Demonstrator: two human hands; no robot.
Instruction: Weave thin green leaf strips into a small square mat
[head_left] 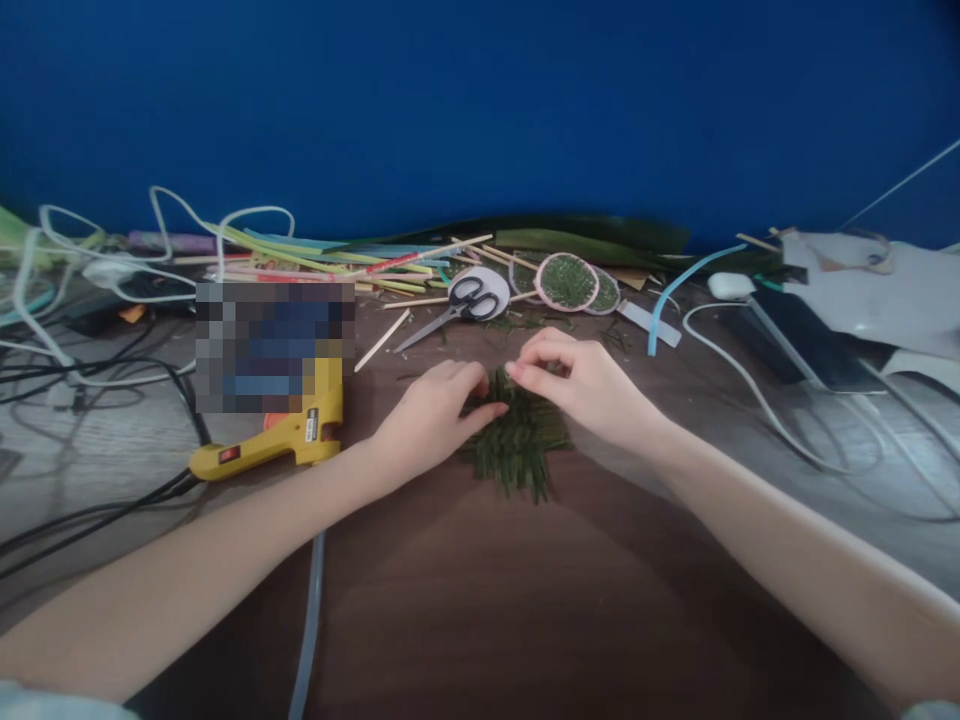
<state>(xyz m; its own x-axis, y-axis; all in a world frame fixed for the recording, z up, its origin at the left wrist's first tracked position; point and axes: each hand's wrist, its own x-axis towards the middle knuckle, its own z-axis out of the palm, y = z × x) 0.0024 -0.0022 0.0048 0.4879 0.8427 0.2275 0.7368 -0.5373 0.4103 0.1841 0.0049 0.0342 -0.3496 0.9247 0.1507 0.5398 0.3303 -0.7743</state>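
A small pile of short dark green leaf strips (517,450) lies on the brown table (525,600) in front of me. My left hand (431,415) rests on its left edge, fingers curled and pressing the strips. My right hand (581,385) hovers over the pile's top, thumb and fingertips pinched on a strip. The two hands almost touch above the pile.
A yellow glue gun (289,435) lies to the left, with cables (90,370) beyond it. Black-handled scissors (457,305), round green-covered discs (568,281), coloured sticks (337,262) and long leaves (592,240) sit at the back. A white charger cable (757,390) runs on the right.
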